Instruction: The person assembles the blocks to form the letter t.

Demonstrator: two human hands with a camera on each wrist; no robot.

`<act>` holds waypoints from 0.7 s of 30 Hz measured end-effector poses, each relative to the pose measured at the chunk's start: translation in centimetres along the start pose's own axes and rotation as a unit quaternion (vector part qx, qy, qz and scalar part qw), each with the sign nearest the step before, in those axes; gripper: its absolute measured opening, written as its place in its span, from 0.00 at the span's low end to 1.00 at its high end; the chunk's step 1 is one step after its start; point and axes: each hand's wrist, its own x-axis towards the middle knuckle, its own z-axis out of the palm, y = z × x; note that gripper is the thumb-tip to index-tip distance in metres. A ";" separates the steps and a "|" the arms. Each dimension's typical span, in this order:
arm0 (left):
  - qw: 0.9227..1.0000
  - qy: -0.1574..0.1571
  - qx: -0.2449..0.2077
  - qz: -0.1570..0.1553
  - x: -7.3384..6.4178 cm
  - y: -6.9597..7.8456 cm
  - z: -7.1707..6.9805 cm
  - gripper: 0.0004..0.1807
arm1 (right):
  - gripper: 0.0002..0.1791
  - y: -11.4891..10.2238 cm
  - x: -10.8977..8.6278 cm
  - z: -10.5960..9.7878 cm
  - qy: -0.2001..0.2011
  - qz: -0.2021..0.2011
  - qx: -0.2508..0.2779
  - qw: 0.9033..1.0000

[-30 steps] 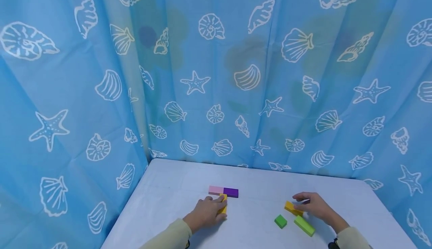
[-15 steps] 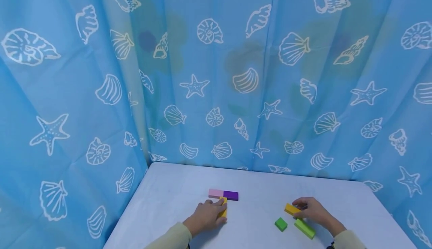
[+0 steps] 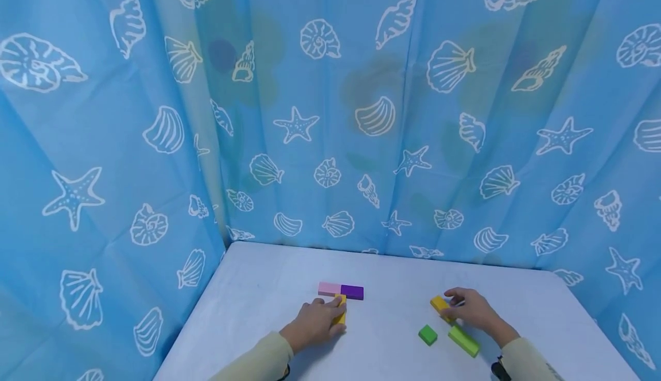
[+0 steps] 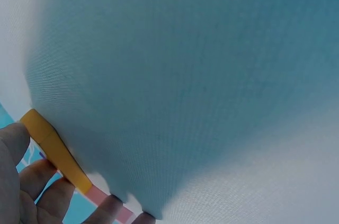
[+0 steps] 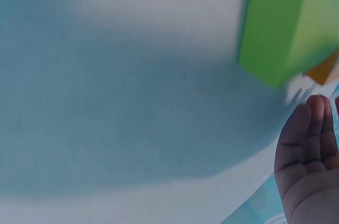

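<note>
The person's left hand (image 3: 312, 325) pinches a yellow block (image 4: 66, 160), its far end apparently meeting the join of the pink block (image 3: 329, 288) and the purple block (image 3: 352, 292). The right hand (image 3: 472, 310) seems to pinch an orange block (image 3: 438, 303) near the lime block (image 3: 463, 341); the small green block (image 3: 427, 335) lies apart on the bench (image 3: 253, 295). The work looks part done: three blocks form a T, three lie outside it. Fingers partly cover the yellow block; the right wrist view crops the right hand, hiding its grip.
</note>
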 end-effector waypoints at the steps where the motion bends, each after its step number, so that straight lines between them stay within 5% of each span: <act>1: 1.000 -0.001 0.002 0.000 0.0 0.0 0.0 0.30 | 0.32 0.1 0.0 -0.1 -0.001 0.000 0.001 1.000; 9: 1.000 0.000 0.008 0.000 -0.1 0.0 0.0 0.30 | 0.29 0.4 0.2 0.2 -0.021 0.013 0.045 0.999; 21: 1.000 0.013 0.013 0.016 -0.5 0.1 -0.5 0.29 | 0.29 -0.8 0.4 0.7 0.002 0.028 0.048 0.998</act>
